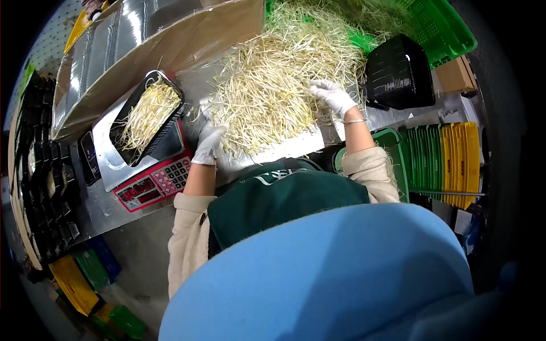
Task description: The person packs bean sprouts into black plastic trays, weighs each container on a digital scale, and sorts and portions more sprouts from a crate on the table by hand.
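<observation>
A large pile of pale bean sprouts (pixel 267 85) covers the middle of the metal table. My left hand (pixel 210 141), in a white glove, is at the pile's lower left edge beside the scale, thumb apart from the blurred fingers, gripping nothing visible. At the right edge of the pile my right hand (pixel 334 98), also gloved, has its fingers stretched toward the sprouts and holds nothing visible. On the red and silver scale (pixel 128 192) rests a tilted black tray (pixel 172 122) with sprouts in it.
Stacked black trays (pixel 401 71) stand at the right near a green crate (pixel 446 31). Green and yellow crates (pixel 460 162) are lower right. More black trays (pixel 42 170) line the left edge. A cardboard-edged, film-covered box (pixel 153 57) stands behind the scale.
</observation>
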